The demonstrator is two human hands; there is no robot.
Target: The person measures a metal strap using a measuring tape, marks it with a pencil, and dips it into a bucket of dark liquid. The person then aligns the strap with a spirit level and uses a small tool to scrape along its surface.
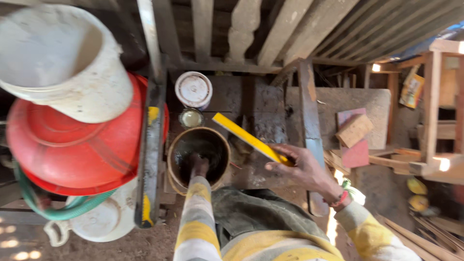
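The left hand [198, 165] is reaching down inside a round open can [198, 155] with a dark inside; the fingers are hidden there, so I cannot tell if they are closed or holding something. The right hand [303, 170] is gripping the lower end of one yellow flat stick [245, 137] with closed fingers, and the stick is pointing up and left over the worn dark bench [263, 104]. Just behind the can, one small open jar [191, 117] and one white lidded tin [193, 90] are standing. At the left, one white bucket [58, 58] is lying on one red basin [72, 150], with a green hose [53, 210] under it. A dark metal bar [151, 145] is separating them from the can. Two wooden blocks [355, 137] are resting at the right.
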